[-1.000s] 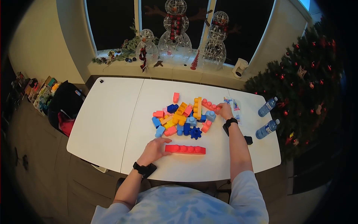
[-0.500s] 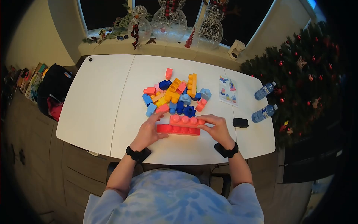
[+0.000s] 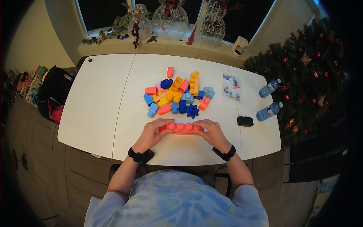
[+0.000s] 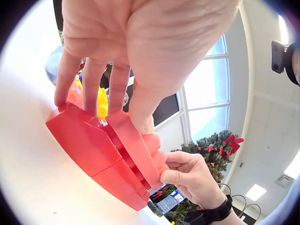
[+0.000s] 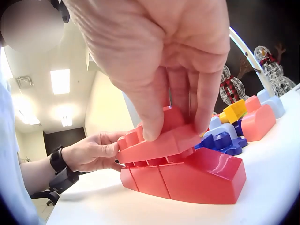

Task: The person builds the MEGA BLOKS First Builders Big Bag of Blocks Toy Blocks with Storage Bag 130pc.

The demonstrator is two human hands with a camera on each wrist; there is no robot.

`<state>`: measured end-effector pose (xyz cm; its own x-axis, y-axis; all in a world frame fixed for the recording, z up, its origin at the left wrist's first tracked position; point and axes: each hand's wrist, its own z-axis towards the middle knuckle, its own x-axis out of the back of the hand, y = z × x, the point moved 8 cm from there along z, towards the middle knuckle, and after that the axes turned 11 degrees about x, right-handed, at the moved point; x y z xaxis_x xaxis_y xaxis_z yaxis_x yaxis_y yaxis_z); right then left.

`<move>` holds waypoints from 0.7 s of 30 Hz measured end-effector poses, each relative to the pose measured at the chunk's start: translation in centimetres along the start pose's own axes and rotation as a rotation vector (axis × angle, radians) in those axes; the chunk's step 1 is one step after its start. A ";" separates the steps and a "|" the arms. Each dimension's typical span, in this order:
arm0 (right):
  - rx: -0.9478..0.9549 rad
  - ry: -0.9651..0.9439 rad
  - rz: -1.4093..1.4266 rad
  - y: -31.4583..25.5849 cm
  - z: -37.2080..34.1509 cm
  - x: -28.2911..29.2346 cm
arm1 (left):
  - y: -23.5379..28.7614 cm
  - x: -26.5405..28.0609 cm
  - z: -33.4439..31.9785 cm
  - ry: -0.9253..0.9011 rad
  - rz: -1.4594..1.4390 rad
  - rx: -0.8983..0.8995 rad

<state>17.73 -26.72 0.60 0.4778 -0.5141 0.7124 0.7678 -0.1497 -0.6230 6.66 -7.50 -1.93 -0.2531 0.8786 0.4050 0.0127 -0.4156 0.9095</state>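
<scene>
2 grips on coral brick

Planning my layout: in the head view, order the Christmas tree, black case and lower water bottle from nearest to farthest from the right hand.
From the right hand:
1. Black case: right, on the table.
2. Lower water bottle: farther right, near the edge.
3. Christmas tree: past the table's right edge.

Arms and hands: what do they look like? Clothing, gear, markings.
The left hand and right hand are bare, no gloves. The left wristband and right wristband are black, each with a blocky black unit attached; no readable markings. Left sleeve and right sleeve are short and pale, on a blue-and-white tie-dye shirt.
</scene>
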 end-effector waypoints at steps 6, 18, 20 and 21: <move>-0.048 -0.038 0.018 0.5 0.1 -0.7 | -0.7 -0.2 0.0 0.011 0.001 0.074; 0.035 0.051 -0.048 -0.2 0.0 -1.3 | 0.2 -0.2 -0.3 0.012 0.090 0.110; 0.032 0.062 -0.070 -0.3 -0.1 -1.2 | 0.7 0.3 0.0 0.010 0.146 0.097; 0.035 0.068 -0.074 -0.5 0.0 -1.1 | 1.0 0.4 0.6 -0.042 0.192 0.084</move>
<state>16.84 -26.11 0.10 0.3900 -0.5592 0.7315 0.8151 -0.1599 -0.5568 7.16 -7.41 -0.81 -0.1976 0.7950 0.5735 0.1382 -0.5566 0.8192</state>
